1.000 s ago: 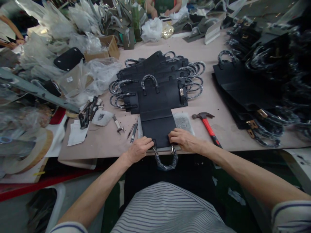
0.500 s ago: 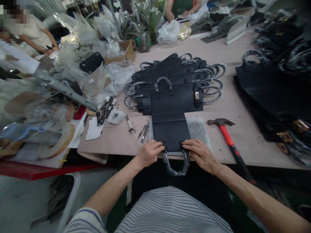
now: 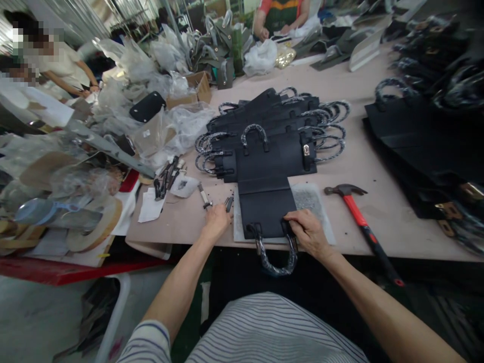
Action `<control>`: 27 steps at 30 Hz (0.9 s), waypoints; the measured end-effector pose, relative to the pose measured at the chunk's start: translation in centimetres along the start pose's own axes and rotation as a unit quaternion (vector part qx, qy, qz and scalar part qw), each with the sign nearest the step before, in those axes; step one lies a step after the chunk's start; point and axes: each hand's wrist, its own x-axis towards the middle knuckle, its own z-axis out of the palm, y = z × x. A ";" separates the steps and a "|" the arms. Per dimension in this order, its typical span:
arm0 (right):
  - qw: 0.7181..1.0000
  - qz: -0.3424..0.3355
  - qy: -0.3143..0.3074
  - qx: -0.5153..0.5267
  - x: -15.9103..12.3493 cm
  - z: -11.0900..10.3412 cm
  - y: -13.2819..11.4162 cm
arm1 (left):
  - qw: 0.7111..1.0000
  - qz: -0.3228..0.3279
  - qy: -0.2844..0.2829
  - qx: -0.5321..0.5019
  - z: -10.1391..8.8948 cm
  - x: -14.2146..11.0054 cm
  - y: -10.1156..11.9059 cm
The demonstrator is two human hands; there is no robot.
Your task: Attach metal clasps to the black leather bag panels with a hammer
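My right hand (image 3: 308,233) pinches the near edge of a black bag panel (image 3: 266,204) between thumb and bent fingers, at a handle's base. A plastic-wrapped handle (image 3: 278,267) hangs from that edge over the table's front. The panel lies on a pale slab (image 3: 312,209). Just left of the slab, my left hand (image 3: 217,220) is down over small hand tools (image 3: 229,202), apart from the panel. Its fingertips are turned down and partly hidden, so whether they grip a tool is unclear. Behind, more black bag panels (image 3: 260,108) with wrapped handles lie stacked.
A claw hammer (image 3: 355,212) with a red and black grip lies to the right, its end past the table edge. More black panels (image 3: 408,146) fill the right side. Tools (image 3: 168,174), paper and plastic bags crowd the left. Co-workers (image 3: 282,17) are across the table and at far left.
My left hand has left the panel's near edge and moved left to the small tools. My right hand keeps its place at the handle base, fingers more curled.
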 end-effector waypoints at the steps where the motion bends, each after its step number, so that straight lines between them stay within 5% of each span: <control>1: 1.000 -0.002 0.001 -0.003 0.0 0.0 0.0 | 1.000 -0.009 -0.009 0.014 -0.2 0.3 0.3; 7: 1.000 -0.007 0.009 -0.007 -0.1 0.0 -0.2 | 1.000 -0.017 -0.018 0.007 -0.6 1.4 0.1; 11: 1.000 -0.012 0.007 -0.009 -0.1 0.0 0.0 | 0.979 -0.055 -0.015 -0.194 -0.6 0.8 -1.3; 15: 1.000 -0.008 0.010 -0.006 -0.1 0.0 0.1 | 0.842 -0.090 -0.043 -0.531 -0.4 -0.8 -1.4; 18: 1.000 0.000 0.007 -0.009 -0.1 0.1 0.0 | 0.748 -0.047 -0.052 -0.660 0.2 -2.3 0.4; 20: 1.000 0.001 0.006 -0.009 -0.1 0.1 0.0 | 0.715 -0.023 -0.059 -0.696 0.9 -3.2 2.1; 23: 1.000 0.002 0.006 -0.011 -0.1 0.0 0.0 | 0.716 0.022 -0.049 -0.696 2.5 -4.3 4.3; 27: 1.000 0.013 0.003 -0.015 -0.1 -0.1 -0.1 | 0.760 0.096 -0.012 -0.642 4.2 -5.5 5.7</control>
